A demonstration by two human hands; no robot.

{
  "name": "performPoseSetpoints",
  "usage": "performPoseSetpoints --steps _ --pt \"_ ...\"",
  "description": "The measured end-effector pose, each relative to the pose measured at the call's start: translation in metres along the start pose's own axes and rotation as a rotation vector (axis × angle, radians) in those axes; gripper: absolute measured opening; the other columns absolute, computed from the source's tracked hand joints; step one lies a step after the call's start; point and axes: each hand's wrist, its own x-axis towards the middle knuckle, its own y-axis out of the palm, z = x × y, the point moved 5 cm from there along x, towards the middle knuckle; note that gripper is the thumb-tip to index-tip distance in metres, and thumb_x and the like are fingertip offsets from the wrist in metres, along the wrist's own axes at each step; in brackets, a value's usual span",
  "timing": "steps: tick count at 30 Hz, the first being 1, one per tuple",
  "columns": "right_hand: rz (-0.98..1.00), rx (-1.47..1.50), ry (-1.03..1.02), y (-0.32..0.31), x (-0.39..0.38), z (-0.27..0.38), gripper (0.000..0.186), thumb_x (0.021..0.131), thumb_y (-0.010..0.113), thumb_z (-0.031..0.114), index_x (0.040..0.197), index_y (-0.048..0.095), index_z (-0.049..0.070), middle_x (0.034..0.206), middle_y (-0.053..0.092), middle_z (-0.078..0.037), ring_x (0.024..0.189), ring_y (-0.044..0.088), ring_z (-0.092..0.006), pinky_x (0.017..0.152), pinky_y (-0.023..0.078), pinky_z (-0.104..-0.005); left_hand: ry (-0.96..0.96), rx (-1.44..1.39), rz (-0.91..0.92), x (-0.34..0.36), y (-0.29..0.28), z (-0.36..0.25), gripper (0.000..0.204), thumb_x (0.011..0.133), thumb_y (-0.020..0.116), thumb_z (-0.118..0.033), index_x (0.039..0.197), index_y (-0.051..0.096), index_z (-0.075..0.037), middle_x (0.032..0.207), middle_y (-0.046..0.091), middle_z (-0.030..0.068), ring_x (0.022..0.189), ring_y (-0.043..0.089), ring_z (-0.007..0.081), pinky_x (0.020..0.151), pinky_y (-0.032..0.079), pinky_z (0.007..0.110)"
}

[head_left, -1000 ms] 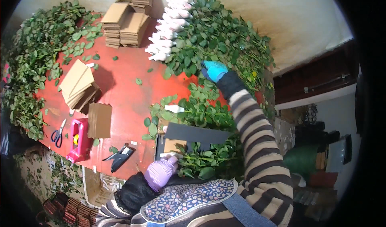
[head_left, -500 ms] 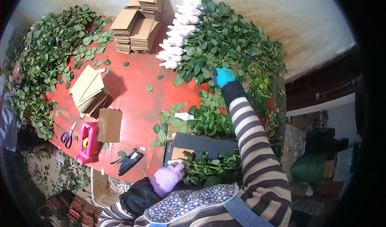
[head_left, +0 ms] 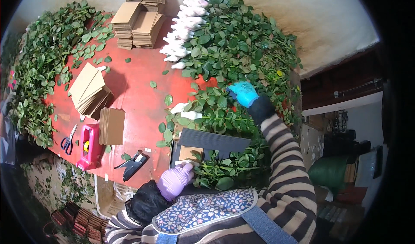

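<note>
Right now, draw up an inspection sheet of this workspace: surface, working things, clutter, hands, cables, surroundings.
Surface: red tabletop, with loose leaves scattered on it.
Working things: leafy stems with two white sleeves at their left ends, beyond the dark board; larger leafy pile at the back.
Clutter: scissors, pink tape dispenser, black stapler, several cardboard stacks.
Left hand: lilac-gloved, near the board's left end; grip unclear.
Right hand: blue-gloved, over the greenery; grip unclear.
Cables: nothing seen.
Surroundings: pale wall behind; plastic basket below the near edge; leaf-littered floor.
</note>
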Motion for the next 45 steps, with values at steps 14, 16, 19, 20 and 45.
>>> performPoseSetpoints --steps 14,16,19,20,45 --pt "-0.374 -0.145 -0.336 -0.082 -0.234 0.168 0.014 0.073 0.070 0.015 0.084 0.064 0.010 0.088 0.059 -0.007 0.080 0.058 -0.0310 0.065 0.046 -0.0435 0.210 0.284 -0.243 -0.012 -0.028 -0.014 0.018 0.085 0.066 -0.012 0.102 0.066 -0.007 0.094 0.066 0.0158 0.080 0.067 0.0309 0.067 0.053 0.042" --pt "-0.288 -0.200 -0.323 -0.049 -0.251 0.160 0.012 0.076 0.068 0.018 0.086 0.066 0.013 0.085 0.058 -0.005 0.078 0.059 -0.0285 0.064 0.046 -0.0431 0.291 0.258 -0.349 -0.018 -0.021 -0.009 0.023 0.082 0.069 -0.009 0.105 0.067 -0.005 0.101 0.067 0.0164 0.083 0.066 0.0305 0.071 0.054 0.041" --pt "-0.072 -0.199 -0.183 0.007 -0.256 0.132 0.007 0.079 0.063 0.017 0.083 0.061 0.011 0.081 0.056 -0.009 0.078 0.060 -0.0297 0.062 0.047 -0.0420 -0.075 0.004 -0.045 -0.008 0.009 0.017 0.040 0.089 0.061 -0.009 0.128 0.056 -0.004 0.111 0.062 0.0184 0.091 0.065 0.0335 0.074 0.054 0.041" --pt "-0.048 -0.139 -0.151 0.024 -0.256 0.121 0.007 0.079 0.063 0.015 0.080 0.058 0.010 0.081 0.056 -0.010 0.078 0.060 -0.0311 0.064 0.048 -0.0432 -0.022 -0.107 -0.023 -0.005 0.013 0.021 0.043 0.091 0.059 -0.009 0.133 0.052 -0.005 0.115 0.060 0.0190 0.094 0.065 0.0341 0.074 0.055 0.041" --pt "0.251 0.801 0.173 -0.050 -0.249 0.039 0.026 0.096 0.062 0.018 0.119 0.067 0.007 0.080 0.066 -0.003 0.071 0.061 -0.0097 0.065 0.050 -0.0279 0.121 0.767 0.094 0.007 -0.011 -0.023 0.059 0.086 0.057 -0.005 0.144 0.050 -0.018 0.158 0.039 0.0052 0.060 0.066 0.0241 0.049 0.053 0.038"
